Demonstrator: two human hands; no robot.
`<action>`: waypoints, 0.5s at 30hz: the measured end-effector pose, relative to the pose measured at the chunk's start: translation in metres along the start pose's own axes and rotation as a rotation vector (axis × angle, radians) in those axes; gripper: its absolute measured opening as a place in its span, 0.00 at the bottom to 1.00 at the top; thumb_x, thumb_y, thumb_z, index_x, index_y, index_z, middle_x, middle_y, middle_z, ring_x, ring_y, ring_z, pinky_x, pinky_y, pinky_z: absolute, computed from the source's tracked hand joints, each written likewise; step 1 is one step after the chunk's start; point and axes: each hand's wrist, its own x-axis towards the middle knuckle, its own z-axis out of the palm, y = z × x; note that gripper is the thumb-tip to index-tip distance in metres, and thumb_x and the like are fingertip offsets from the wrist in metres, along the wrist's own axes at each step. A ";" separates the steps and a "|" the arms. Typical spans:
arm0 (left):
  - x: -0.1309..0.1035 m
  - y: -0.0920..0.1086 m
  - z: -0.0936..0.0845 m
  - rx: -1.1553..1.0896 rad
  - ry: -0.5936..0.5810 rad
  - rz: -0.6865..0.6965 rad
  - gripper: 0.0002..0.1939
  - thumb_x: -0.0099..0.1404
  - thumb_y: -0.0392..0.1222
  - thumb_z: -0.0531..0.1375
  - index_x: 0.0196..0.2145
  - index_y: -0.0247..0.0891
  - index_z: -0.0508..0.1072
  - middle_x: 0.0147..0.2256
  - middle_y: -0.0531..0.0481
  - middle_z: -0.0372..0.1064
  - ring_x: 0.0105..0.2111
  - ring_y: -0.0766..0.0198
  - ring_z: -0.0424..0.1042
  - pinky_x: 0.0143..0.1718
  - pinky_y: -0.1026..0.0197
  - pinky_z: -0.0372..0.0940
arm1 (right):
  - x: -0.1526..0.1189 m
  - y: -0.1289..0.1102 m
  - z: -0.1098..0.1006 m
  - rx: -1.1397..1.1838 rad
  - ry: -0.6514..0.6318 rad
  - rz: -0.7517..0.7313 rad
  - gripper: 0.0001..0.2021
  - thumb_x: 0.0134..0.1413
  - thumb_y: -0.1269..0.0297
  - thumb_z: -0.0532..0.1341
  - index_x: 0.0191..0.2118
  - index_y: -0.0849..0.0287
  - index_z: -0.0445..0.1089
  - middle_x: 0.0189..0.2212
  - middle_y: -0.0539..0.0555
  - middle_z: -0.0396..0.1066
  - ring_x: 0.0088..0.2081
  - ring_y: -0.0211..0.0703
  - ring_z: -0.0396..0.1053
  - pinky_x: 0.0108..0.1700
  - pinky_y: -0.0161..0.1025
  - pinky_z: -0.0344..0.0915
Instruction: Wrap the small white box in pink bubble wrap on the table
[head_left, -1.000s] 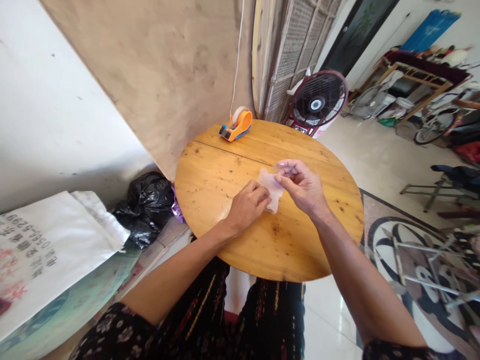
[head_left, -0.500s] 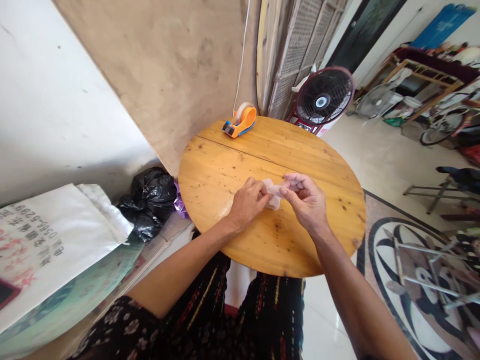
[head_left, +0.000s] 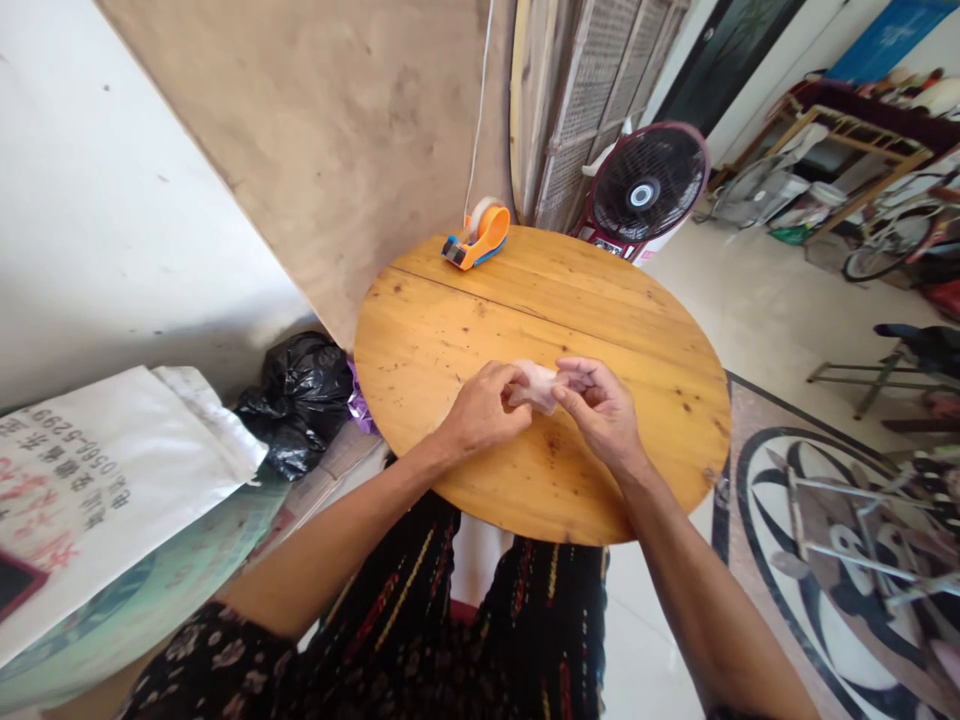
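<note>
Over the near middle of a round wooden table, a small, pale, semi-transparent crumpled wrapper-like piece lies between my hands. Thumb and fingers of my left hand close on its left side. The right side is pinched between the thumb and fingertips of my right hand. Whether anything is inside the pale piece, I cannot tell. At the table's far edge stands an orange tape dispenser with a roll of tape in it, away from both hands.
Behind the table, a dark red fan stands close to its far right edge. A large wooden board leans against the wall. To the left lie a black plastic bag and a white printed sack. A metal-framed stool stands at right.
My right hand has moved a little left, nearer my left hand. The pale piece, stretched out toward the right hand before, is now more bunched between them. The camera view has shifted slightly.
</note>
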 end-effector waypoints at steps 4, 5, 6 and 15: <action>-0.004 -0.003 0.002 0.063 0.003 0.024 0.12 0.57 0.36 0.60 0.40 0.38 0.69 0.38 0.49 0.68 0.37 0.64 0.68 0.39 0.62 0.66 | 0.002 0.001 -0.007 0.005 -0.071 0.020 0.16 0.52 0.56 0.67 0.44 0.54 0.68 0.32 0.49 0.71 0.31 0.37 0.70 0.35 0.36 0.69; -0.004 -0.003 0.003 0.087 0.005 0.022 0.11 0.58 0.36 0.59 0.40 0.38 0.69 0.38 0.50 0.68 0.36 0.64 0.68 0.39 0.62 0.65 | 0.003 0.000 -0.009 -0.009 -0.091 0.018 0.15 0.52 0.57 0.67 0.45 0.54 0.68 0.32 0.50 0.71 0.32 0.37 0.71 0.35 0.36 0.69; -0.004 -0.003 0.003 0.110 0.008 0.021 0.10 0.58 0.35 0.59 0.40 0.38 0.69 0.38 0.50 0.67 0.36 0.64 0.68 0.39 0.62 0.65 | 0.003 0.000 -0.011 -0.026 -0.111 0.011 0.15 0.53 0.57 0.66 0.45 0.54 0.68 0.31 0.49 0.71 0.32 0.37 0.71 0.36 0.36 0.69; -0.001 -0.005 0.006 0.160 0.052 0.038 0.06 0.61 0.34 0.58 0.37 0.38 0.70 0.36 0.50 0.66 0.37 0.62 0.68 0.38 0.61 0.64 | -0.001 0.000 -0.017 -0.282 -0.211 -0.130 0.12 0.59 0.63 0.62 0.49 0.53 0.67 0.34 0.51 0.73 0.37 0.40 0.73 0.44 0.41 0.71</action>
